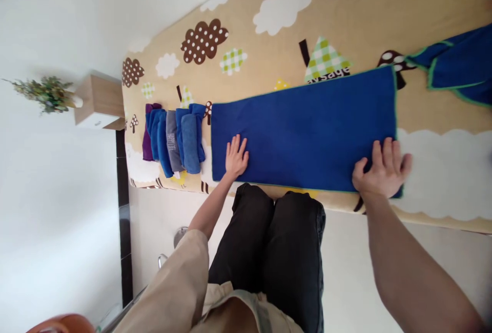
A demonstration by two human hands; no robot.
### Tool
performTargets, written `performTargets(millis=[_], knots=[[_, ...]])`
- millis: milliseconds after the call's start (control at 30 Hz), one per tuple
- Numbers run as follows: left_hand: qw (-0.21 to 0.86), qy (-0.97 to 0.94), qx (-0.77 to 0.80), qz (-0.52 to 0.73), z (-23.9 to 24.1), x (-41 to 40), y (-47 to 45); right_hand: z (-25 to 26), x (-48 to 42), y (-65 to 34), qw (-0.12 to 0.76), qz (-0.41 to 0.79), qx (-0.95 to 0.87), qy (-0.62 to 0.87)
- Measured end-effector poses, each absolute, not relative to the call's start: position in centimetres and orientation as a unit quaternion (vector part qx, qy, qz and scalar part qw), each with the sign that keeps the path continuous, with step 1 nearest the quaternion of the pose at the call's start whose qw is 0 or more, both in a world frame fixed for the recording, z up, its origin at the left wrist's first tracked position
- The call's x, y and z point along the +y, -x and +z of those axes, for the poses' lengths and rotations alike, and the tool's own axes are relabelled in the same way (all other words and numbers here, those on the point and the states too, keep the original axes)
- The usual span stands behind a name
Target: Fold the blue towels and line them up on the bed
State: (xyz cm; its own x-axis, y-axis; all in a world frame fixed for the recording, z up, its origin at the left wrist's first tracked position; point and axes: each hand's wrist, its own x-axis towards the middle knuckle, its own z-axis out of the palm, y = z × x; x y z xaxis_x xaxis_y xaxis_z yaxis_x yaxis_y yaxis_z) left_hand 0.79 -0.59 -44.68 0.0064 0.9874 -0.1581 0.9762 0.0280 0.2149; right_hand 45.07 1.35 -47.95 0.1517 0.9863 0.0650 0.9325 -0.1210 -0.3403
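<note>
A long blue towel (pixel 303 133) with green edging lies spread flat on the bed in front of my knees. Near its left end my left hand (pixel 236 158) rests flat on the cloth, fingers apart. My right hand (pixel 382 169) lies across the towel's right end, fingers spread, with its little-finger side just past the green edge. Neither hand grips anything. Left of the towel sits a row of several rolled towels (pixel 175 138) in purple, blue and grey. Another blue cloth with green edging (pixel 461 66) lies crumpled at the far right.
The bed has a beige printed sheet (pixel 246 30) with clouds, trees and mushrooms. Beyond its left end a small wooden cabinet (pixel 100 98) stands by the white wall, with a potted plant (pixel 46 95) beside it. An orange rounded object (pixel 63 324) shows at the bottom left.
</note>
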Motion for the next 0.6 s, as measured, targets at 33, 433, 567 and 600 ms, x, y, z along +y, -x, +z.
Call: performTargets(millis=[33, 433, 567, 600], knots=[[0.128, -0.677, 0.725, 0.016, -44.5, -1.3, 1.0, -47.9, 1.3, -45.1, 0.151, 0.085, -0.647, 0.742], [0.091, -0.638, 0.765, 0.002, -42.7, -2.3, 4.0, -49.9, 1.3, -45.5, 0.172, 0.038, -0.652, 0.738], [0.141, -0.768, 0.625, 0.016, -42.6, 1.9, -4.8, -51.1, 1.4, -45.8, 0.173, 0.023, -0.646, 0.743], [0.15, -0.791, 0.593, 0.017, -42.9, 3.3, -7.3, -51.2, 1.4, -45.8, 0.176, 0.019, -0.649, 0.74]])
